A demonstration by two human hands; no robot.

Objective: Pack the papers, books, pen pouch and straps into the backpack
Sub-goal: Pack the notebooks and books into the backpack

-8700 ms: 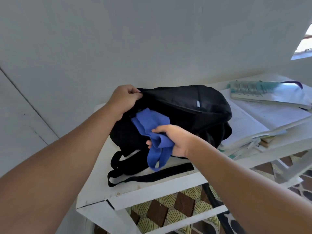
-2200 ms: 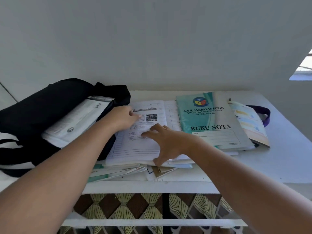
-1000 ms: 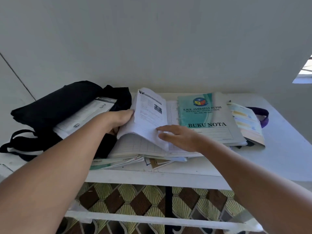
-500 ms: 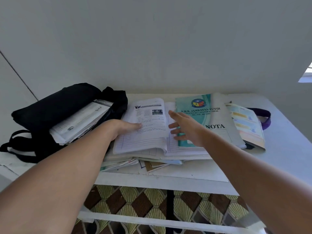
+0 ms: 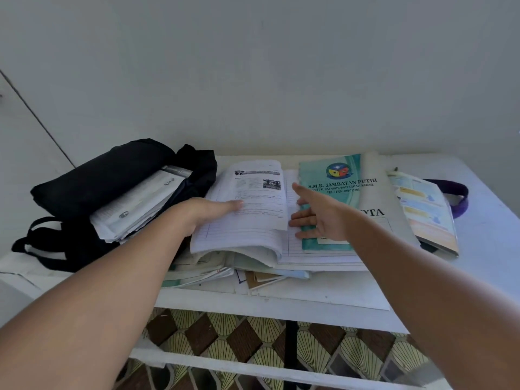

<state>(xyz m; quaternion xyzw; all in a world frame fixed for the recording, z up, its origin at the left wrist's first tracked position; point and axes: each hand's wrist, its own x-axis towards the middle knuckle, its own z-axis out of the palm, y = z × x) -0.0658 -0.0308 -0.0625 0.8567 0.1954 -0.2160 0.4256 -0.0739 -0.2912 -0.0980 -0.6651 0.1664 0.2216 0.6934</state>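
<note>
both our hands lie flat and relaxed: left hand [image 5: 206, 211] on the open workbook [image 5: 253, 220], right hand [image 5: 318, 213] on the green notebook [image 5: 332, 175]; backpack [image 5: 107, 175] sits left, papers [image 5: 135, 204] poking out.

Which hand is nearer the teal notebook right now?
Right. The right hand lies open on the teal notebook, at its left edge; the left hand rests flat on the open workbook beside it.

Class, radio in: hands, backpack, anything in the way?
Left hand flat on open workbook. Right hand open, over green notebook. Backpack holds papers. Nothing blocking.
</note>
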